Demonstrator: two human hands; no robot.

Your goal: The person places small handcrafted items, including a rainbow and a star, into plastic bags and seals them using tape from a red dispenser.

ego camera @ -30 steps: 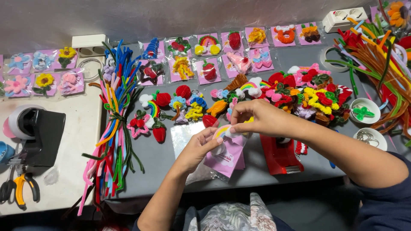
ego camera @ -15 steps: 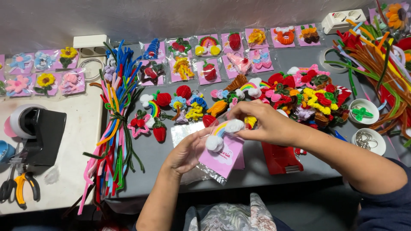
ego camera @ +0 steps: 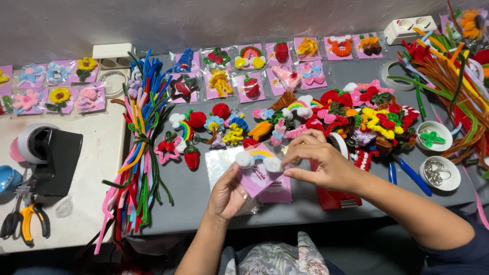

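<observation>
Holding a little pipe-cleaner rainbow (ego camera: 260,157) with white cloud ends right at the middle of the frame, pressed onto a pink backing card (ego camera: 256,178). Left hand (ego camera: 227,195) grips the card from below, thumb on its edge; right hand (ego camera: 320,162) pinches the rainbow's right cloud with fingertips. To do this bit well I'd say keep the card flat, center the rainbow near the top edge, and don't squash the fluffy clouds.

Further out, lower right: one small white bowl (ego camera: 427,128) has a green leafy piece in it, and another white bowl (ego camera: 451,181) just below holds metal key rings. Red box (ego camera: 336,196) sits under the right wrist.
</observation>
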